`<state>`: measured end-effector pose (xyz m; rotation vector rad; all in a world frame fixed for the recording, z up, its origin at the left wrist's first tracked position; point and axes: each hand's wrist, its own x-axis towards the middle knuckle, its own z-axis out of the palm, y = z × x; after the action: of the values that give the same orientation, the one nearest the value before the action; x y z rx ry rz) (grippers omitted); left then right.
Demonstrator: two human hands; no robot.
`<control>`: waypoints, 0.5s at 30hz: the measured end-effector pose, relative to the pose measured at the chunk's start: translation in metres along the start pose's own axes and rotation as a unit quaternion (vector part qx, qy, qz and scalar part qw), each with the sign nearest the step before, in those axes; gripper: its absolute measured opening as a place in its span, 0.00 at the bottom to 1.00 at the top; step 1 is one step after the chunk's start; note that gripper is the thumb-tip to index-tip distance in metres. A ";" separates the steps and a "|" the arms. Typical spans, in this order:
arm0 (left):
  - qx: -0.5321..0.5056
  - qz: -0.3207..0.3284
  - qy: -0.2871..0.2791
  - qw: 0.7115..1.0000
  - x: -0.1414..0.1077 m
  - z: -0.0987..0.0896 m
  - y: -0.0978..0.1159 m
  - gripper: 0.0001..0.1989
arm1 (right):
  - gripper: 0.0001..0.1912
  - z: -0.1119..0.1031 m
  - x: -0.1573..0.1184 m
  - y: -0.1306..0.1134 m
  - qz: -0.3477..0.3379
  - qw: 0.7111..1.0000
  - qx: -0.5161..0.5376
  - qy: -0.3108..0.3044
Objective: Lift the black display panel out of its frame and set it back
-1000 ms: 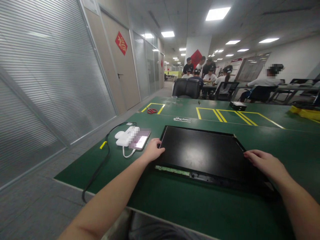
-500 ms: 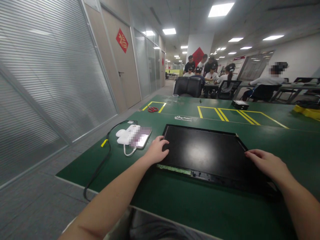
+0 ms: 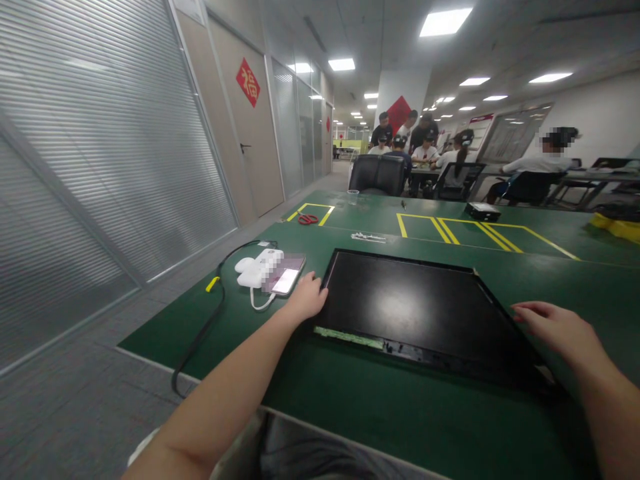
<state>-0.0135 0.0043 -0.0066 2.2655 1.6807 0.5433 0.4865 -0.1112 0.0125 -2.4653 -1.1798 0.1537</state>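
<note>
Ceiling lights (image 3: 446,22) at one o'clock burn white above me; a hazy glare sits on the black panel (image 3: 400,303) at four. The green tabletop (image 3: 360,393) darkens below my right hand (image 3: 560,333). Blinds (image 3: 110,127) at ten lean, stretched wide-angle; distant people (image 3: 425,153) at two look soft.

A black rectangular screen (image 3: 400,307) lies flat and face up on a green table (image 3: 350,393), 1 pale patch of light glowing near its middle. A thin black frame rims the dark surface. Along the near side, 1 narrow green strip (image 3: 349,338) fills the left stretch, black parts the rest.
</note>
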 end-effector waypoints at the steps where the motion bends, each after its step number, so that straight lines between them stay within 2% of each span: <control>1: 0.001 0.001 -0.002 1.000 0.000 0.000 -0.001 0.15 | 0.21 0.000 0.002 0.002 0.003 1.000 -0.004 -0.002; 6: 0.015 -0.001 -0.007 1.000 0.001 -0.004 0.000 0.17 | 0.16 0.009 0.016 0.016 -0.002 0.999 -0.019 -0.049; 10: 0.021 0.006 -0.004 1.000 0.002 -0.005 0.001 0.18 | 0.14 0.019 0.024 0.024 -0.021 0.998 -0.023 -0.058; 15: -0.050 0.015 0.007 0.999 0.006 -0.004 -0.001 0.17 | 0.15 0.025 0.026 0.025 -0.025 0.998 -0.028 -0.057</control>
<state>-0.0143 0.0101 -0.0026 2.2234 1.5910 0.6364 0.5146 -0.0983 -0.0183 -2.5008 -1.3088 0.2526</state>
